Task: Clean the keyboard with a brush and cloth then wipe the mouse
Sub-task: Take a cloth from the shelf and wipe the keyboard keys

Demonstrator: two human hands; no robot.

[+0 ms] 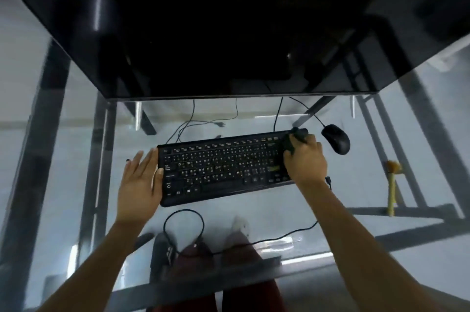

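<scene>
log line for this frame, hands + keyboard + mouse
left hand: flat against keyboard left edge | right hand: grips dark cloth on keyboard's right end | mouse: untouched
</scene>
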